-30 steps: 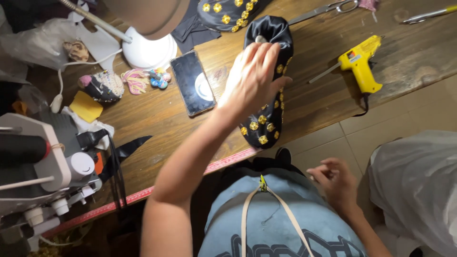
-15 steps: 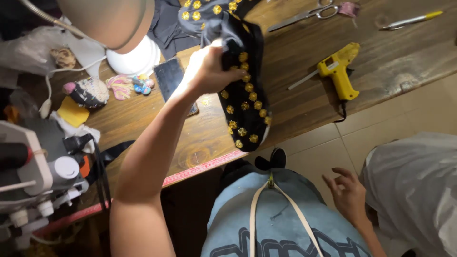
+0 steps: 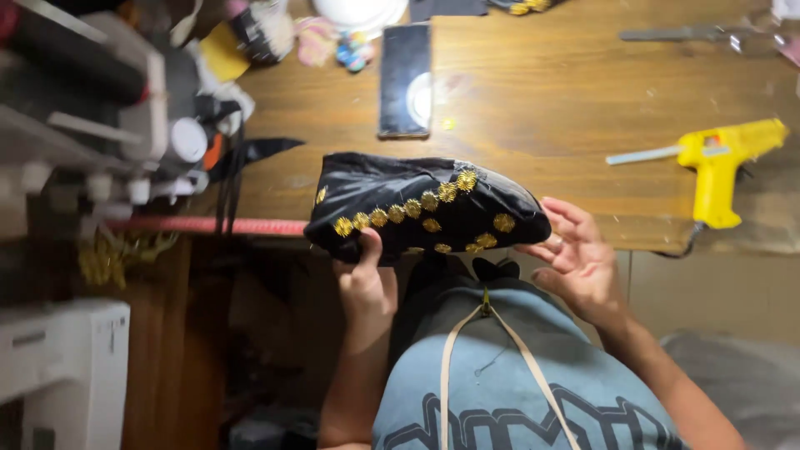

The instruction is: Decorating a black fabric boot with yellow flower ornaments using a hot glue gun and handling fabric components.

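Lying crosswise, black studded shoe (image 3: 425, 204) between hands (image 3: 467, 271)

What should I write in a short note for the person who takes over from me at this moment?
Left hand: grips one end of the black cloth piece with gold ornaments, thumb on top.
Right hand: open, fingers touching the other end.
The piece is held at the near edge of the wooden table, level.
On the table: yellow glue gun at the right, dark phone behind the piece, scissors far right.
Done: many gold ornaments are on.
Left: cannot tell if more are needed.
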